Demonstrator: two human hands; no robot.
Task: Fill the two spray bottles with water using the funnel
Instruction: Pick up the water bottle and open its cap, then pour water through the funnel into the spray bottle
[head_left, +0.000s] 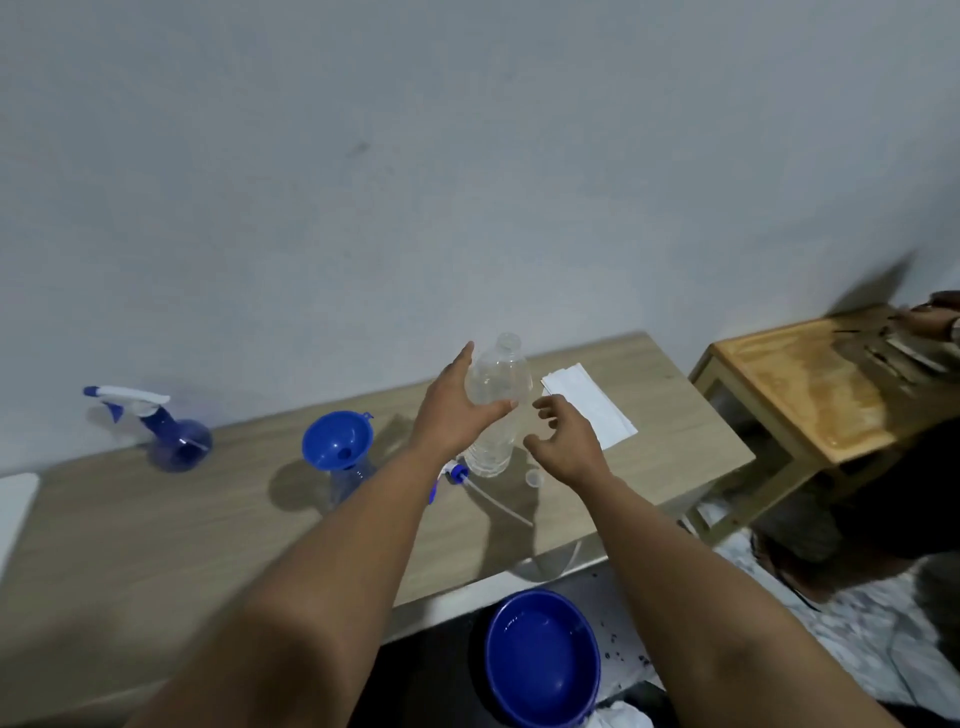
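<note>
A clear plastic water bottle (496, 415) stands uncapped on the wooden table (156, 545). My left hand (457, 410) grips it, thumb across the front and fingers behind. My right hand (563, 441) hovers just right of the bottle, fingers spread and holding nothing. The bottle's small cap (533, 477) lies by its base. A blue funnel (337, 439) sits in the neck of an open, clear spray bottle (350, 480). That bottle's trigger head (457, 474) lies on the table with its tube trailing. A second, dark blue spray bottle (176, 441), head on, stands at far left.
A folded white paper (592, 410) lies behind my right hand. Below the table's front edge sits a blue basin (540, 660) with some water in it. A wooden stool (810, 384) stands to the right, with another person's hand (930, 312) over it.
</note>
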